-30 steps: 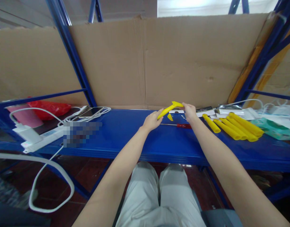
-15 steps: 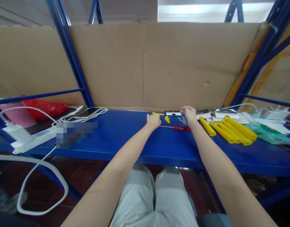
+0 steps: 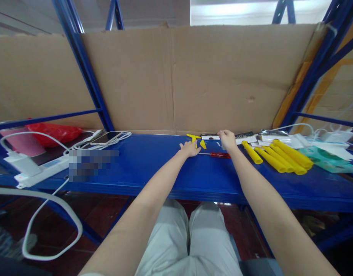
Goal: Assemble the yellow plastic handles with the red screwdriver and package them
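My left hand (image 3: 189,149) lies low over the blue shelf with its fingers spread. Just beyond its fingertips is a yellow T-shaped piece (image 3: 194,137), its stem partly behind the fingers. A small yellow flat piece (image 3: 203,144) lies right of it. My right hand (image 3: 228,140) is curled closed above the shelf; whatever its fingers pinch, if anything, is too small or hidden to name. Between the hands lies a screwdriver (image 3: 220,155) with a red handle, its shaft pointing at my left hand. A black and white packet (image 3: 210,137) rests at the back.
Several yellow tubular handles (image 3: 282,158) lie on the right of the blue shelf (image 3: 147,165), by a green plastic packet (image 3: 327,159). Left are a white power strip (image 3: 46,170), cables and a red bag (image 3: 57,133). A cardboard wall (image 3: 130,80) closes the back.
My left hand has spread its fingers and shifted slightly right, and more of the yellow T-shaped piece shows. My right hand has moved slightly left and now covers the small grey metal strip.
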